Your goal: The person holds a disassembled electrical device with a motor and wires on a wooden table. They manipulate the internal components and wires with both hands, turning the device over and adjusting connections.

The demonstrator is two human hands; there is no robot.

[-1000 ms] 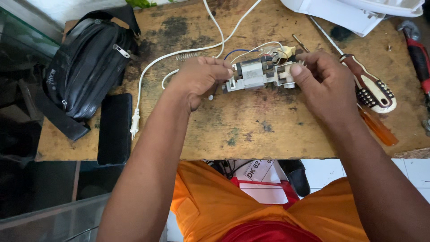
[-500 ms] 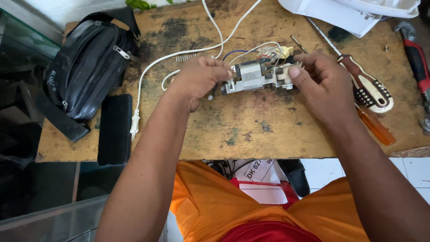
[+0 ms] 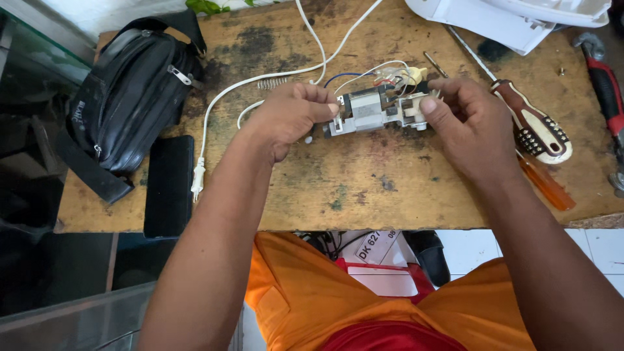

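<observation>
A small grey electric motor (image 3: 372, 112) with white plastic ends and coloured wires on top is held just above the worn wooden bench (image 3: 364, 188). My left hand (image 3: 289, 117) grips its left end. At the right end my right hand (image 3: 465, 123) holds it, thumb pressed on the white end piece. A white power cord (image 3: 260, 81) runs from the motor's wires across the bench to a plug (image 3: 197, 179) at the left.
A black bag (image 3: 133, 97) and a black phone (image 3: 168, 185) lie at the left. A brown-and-white handled screwdriver (image 3: 533, 127), an orange-handled one (image 3: 549, 188), a red tool (image 3: 604, 84) and white plastic housing (image 3: 520, 19) are at the right. A small spring (image 3: 272, 82) lies near the cord.
The motor and both hands stay in nearly the same place; my fingers have shifted slightly on its ends.
</observation>
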